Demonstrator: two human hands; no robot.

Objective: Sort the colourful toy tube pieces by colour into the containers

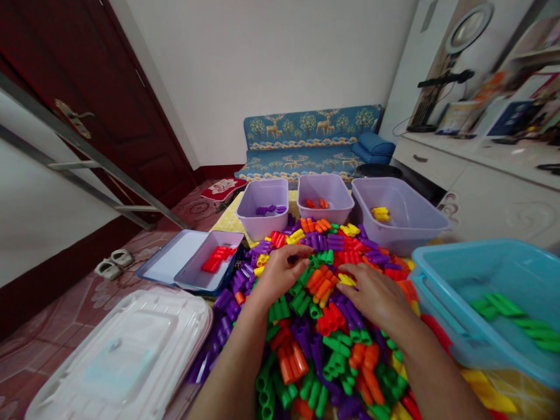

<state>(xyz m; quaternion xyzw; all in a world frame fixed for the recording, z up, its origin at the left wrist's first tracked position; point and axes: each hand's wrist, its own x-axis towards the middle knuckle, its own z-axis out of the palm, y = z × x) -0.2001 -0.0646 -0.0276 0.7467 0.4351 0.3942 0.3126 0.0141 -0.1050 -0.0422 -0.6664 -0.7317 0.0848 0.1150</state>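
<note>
A large heap of ribbed plastic tube blocks [321, 283] in green, orange, red, purple and yellow covers the table before me. My left hand [282, 271] reaches over the heap's middle, thumb and forefinger apart, tips close to some green tube blocks [324, 257]. No block shows clearly in it. On the right, a yellow tube block [347, 280] sits between the thumb and fingers of my right hand [374, 291], which is closed around it. Just between the two hands lie orange tube blocks [321, 281].
Lilac bins hold purple [262, 224], orange [326, 213] and yellow blocks [400, 233]. A hinged box [207, 283] at left holds red ones; a blue bin [476, 338] at right holds green ones. A white lid [126, 350] lies front left. Behind stand a sofa [301, 157] and ladder [87, 151].
</note>
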